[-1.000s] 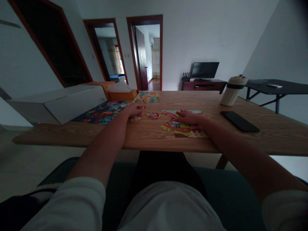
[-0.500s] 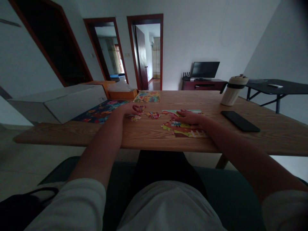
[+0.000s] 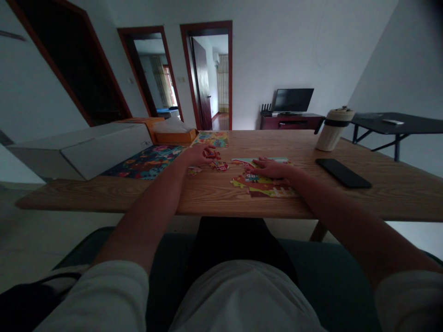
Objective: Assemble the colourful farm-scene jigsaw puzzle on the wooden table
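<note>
My left hand (image 3: 198,154) is closed with its fingertips on a small red puzzle piece (image 3: 215,155), just above the table. Loose puzzle pieces (image 3: 221,167) lie right below those fingers, and another pale piece (image 3: 194,170) is partly under the hand. To the right, my right hand (image 3: 272,168) rests flat with fingers spread on a partly joined jigsaw puzzle (image 3: 265,190), which has a brown and yellow-green lower part. The hand covers the puzzle's middle.
A white box (image 3: 104,145) stands at the left over a dark patterned sheet (image 3: 148,162). Behind are an orange box (image 3: 176,136) and a colourful picture sheet (image 3: 216,139). A black phone (image 3: 342,173) and a beige tumbler (image 3: 330,133) are at the right of the wooden table (image 3: 207,198).
My left hand has moved right, bringing the red piece above the loose pieces. More of the pale piece shows behind it. My right hand stays flat on the puzzle.
</note>
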Action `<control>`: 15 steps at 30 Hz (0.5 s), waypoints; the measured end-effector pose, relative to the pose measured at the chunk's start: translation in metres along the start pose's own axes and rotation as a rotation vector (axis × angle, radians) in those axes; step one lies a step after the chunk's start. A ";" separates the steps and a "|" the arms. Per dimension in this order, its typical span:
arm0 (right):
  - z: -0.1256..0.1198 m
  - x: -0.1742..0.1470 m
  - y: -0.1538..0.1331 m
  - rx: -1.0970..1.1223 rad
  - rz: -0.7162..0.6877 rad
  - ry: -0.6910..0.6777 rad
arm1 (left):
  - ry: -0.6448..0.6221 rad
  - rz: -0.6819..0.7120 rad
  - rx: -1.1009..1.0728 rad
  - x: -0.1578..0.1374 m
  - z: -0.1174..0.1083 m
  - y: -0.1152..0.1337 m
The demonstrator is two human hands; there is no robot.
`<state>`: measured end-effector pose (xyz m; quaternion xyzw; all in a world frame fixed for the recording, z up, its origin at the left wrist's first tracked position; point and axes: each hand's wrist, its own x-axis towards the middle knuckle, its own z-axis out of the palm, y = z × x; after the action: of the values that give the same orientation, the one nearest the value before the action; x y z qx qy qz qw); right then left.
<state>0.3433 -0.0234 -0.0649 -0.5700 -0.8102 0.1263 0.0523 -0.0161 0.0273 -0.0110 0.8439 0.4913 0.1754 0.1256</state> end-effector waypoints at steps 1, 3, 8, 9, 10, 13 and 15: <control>0.000 0.000 0.000 0.001 0.004 -0.001 | -0.004 0.037 0.028 0.000 0.002 0.008; 0.000 0.001 0.000 0.004 0.012 -0.007 | -0.020 0.096 0.080 -0.002 0.007 0.022; 0.000 0.000 -0.001 0.001 -0.001 0.002 | -0.137 0.167 0.084 -0.008 0.022 0.045; 0.000 0.000 -0.001 -0.001 -0.004 0.004 | -0.164 0.162 0.071 -0.008 0.025 0.047; 0.000 -0.001 -0.002 -0.002 -0.004 0.004 | -0.185 0.157 0.061 -0.008 0.027 0.048; -0.001 -0.002 -0.003 -0.002 0.005 0.000 | -0.211 0.158 0.066 -0.007 0.026 0.046; -0.002 -0.002 -0.004 -0.002 0.013 -0.005 | -0.212 0.139 0.112 -0.008 0.020 0.044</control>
<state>0.3409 -0.0259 -0.0623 -0.5749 -0.8068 0.1274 0.0487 0.0230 -0.0017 -0.0135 0.8955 0.4244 0.0658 0.1169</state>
